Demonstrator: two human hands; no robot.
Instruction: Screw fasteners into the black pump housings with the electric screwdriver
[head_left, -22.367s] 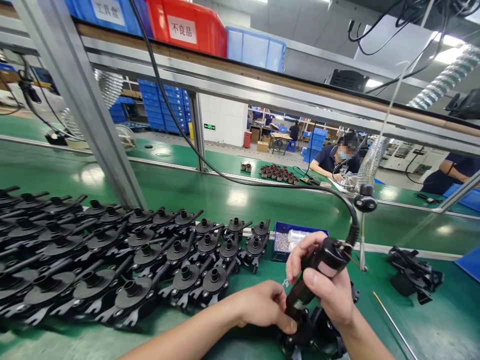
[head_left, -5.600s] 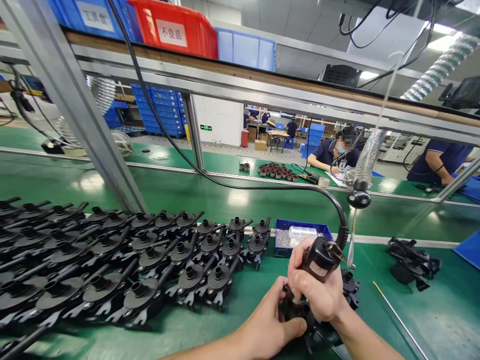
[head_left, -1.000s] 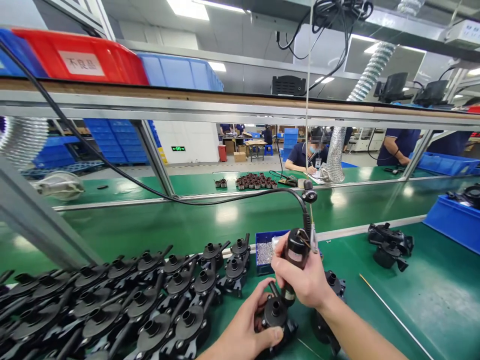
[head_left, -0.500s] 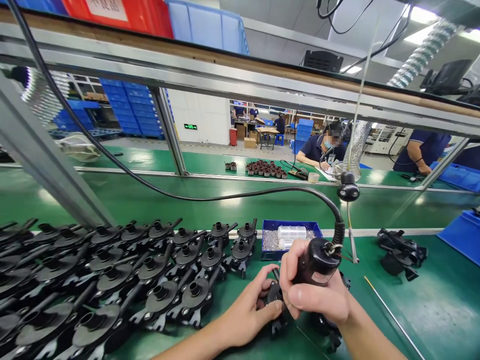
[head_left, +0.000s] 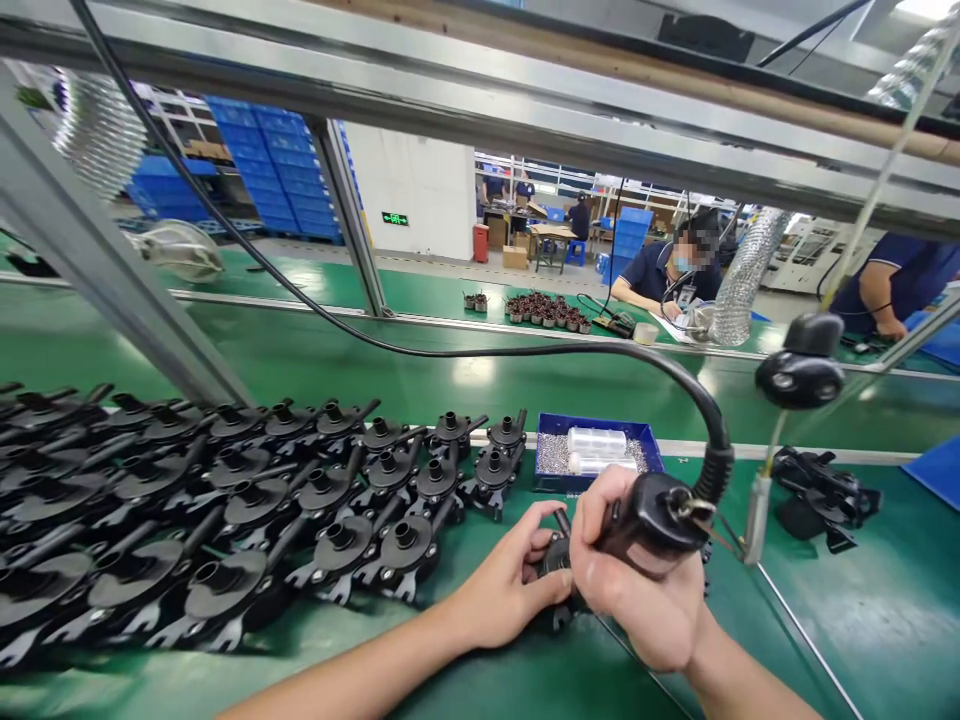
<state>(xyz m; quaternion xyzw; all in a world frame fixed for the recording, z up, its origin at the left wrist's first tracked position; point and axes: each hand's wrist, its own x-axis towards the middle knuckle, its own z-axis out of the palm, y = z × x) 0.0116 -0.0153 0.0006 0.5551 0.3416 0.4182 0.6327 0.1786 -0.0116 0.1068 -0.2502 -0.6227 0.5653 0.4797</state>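
Observation:
My right hand [head_left: 645, 600] is closed around a black electric screwdriver [head_left: 667, 520], held with its cable end up toward me. Its tip is hidden behind my fingers. My left hand [head_left: 506, 580] grips a round black plastic pump-like part [head_left: 555, 560] on the green bench, fingers on the far side and thumb on the near side. Most of that part is covered by both hands. Just beyond them, a blue tray [head_left: 551, 483] contains small silver screws [head_left: 553, 453] and two clear plastic tubes [head_left: 596, 441].
Rows of similar black assemblies [head_left: 405, 540] fill the bench's left side. More black parts [head_left: 825, 500] and a thin metal rod [head_left: 810, 640] lie at right. A black cable [head_left: 450, 352] arcs across, and a black fitting [head_left: 799, 378] hangs on a cord. A co-worker [head_left: 667, 270] sits opposite.
The view has tilted downward, so the background sits higher. The hanging black fitting appears farther right and larger. Both hands keep their grips at nearly the same place.

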